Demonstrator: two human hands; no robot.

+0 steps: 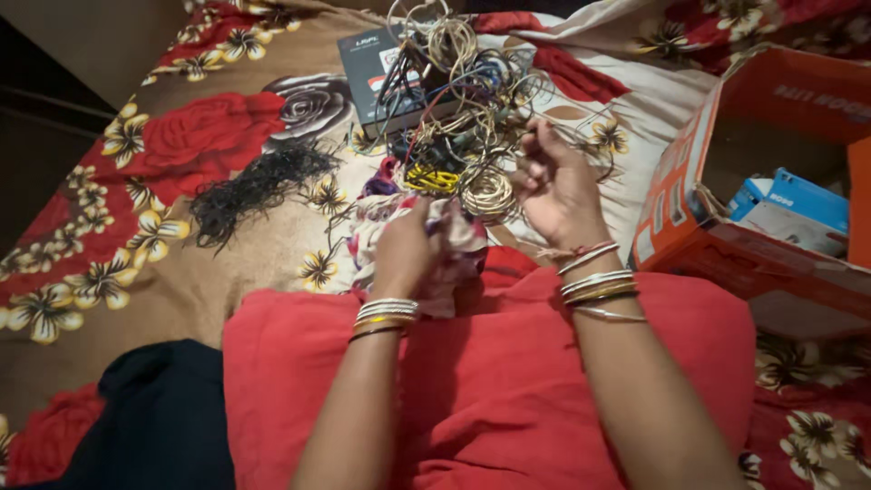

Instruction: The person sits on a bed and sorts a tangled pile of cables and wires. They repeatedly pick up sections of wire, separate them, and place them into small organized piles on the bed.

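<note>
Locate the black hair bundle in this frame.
In the head view, the black hair bundle lies on the floral bedspread, to the left of the left hand and the tangle of bangles and wires, apart from both.

We saw a bed (227,209) covered in a brown spread with red roses and cream flowers. On it lay a red pillow (490,381) at the near edge, a dark cloth (154,426) beside it, and a black tangle (259,186) farther out. A patterned cloth (376,227) lay just beyond the pillow, touching a heap of bangles (463,118). A dark box (367,73) sat under the heap's far side, and an open orange carton (689,200) stood at the right.
</note>
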